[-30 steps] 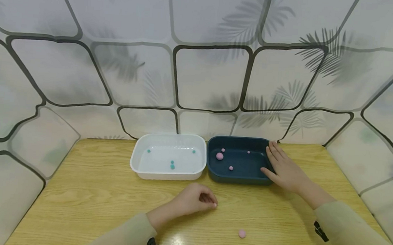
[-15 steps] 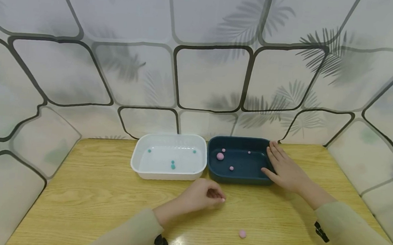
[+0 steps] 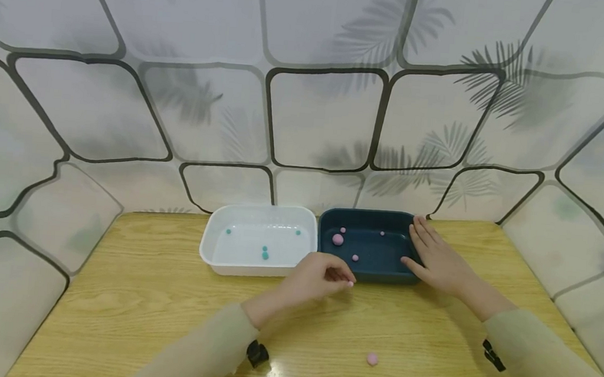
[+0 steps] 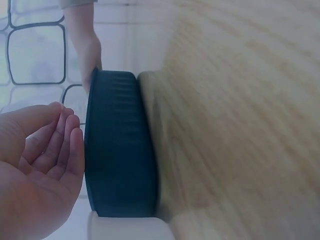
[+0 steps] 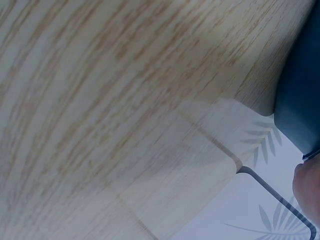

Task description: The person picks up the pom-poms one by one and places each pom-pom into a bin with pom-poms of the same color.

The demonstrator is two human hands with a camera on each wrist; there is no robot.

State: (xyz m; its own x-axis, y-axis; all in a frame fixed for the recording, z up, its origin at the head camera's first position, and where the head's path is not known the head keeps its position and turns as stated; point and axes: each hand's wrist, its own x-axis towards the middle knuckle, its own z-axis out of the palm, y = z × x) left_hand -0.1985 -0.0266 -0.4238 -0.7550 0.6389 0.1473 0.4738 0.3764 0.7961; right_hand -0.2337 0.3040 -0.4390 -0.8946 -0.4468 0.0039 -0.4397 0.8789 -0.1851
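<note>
- Head view: dark blue tray [image 3: 367, 274] sits on the wooden table [image 3: 139, 294], long axis left-right, touching the white tray [image 3: 255, 268].
- Right hand [image 3: 437, 261]: fingers straight, flat against the blue tray's right end.
- Left hand [image 3: 318, 277]: fingers curled, at the blue tray's near rim; possibly pinching something small, cannot tell.
- Pink ball [image 3: 372, 359] lies alone nearer the person.

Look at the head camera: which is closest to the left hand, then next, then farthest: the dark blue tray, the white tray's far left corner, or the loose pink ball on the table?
1. Dark blue tray, just beyond the left hand.
2. Loose pink ball, nearer the camera, to the right.
3. White tray's far left corner, back left.
</note>
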